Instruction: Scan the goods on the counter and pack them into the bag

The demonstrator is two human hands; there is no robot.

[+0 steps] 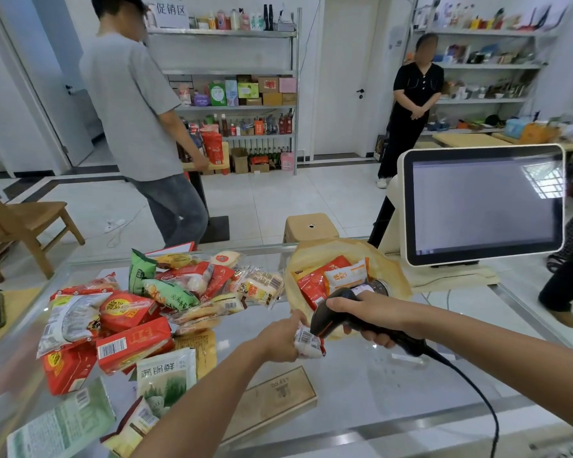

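Observation:
My left hand (283, 337) grips a small white snack packet (308, 343) with its barcode turned up, above the glass counter (394, 385). My right hand (374, 317) holds a black corded barcode scanner (336, 317), its head right over that packet. Just behind the hands lies an open yellowish bag (391, 269) holding red and orange packets and a dark can. A heap of snack packets (153, 312) in red, green and white covers the counter's left half.
A checkout screen (483, 204) stands at the counter's right rear. A stool (310, 226) sits beyond the counter. A person in grey (136, 104) walks at the left, another in black (411, 104) stands by the shelves. A wooden chair (20, 223) is far left.

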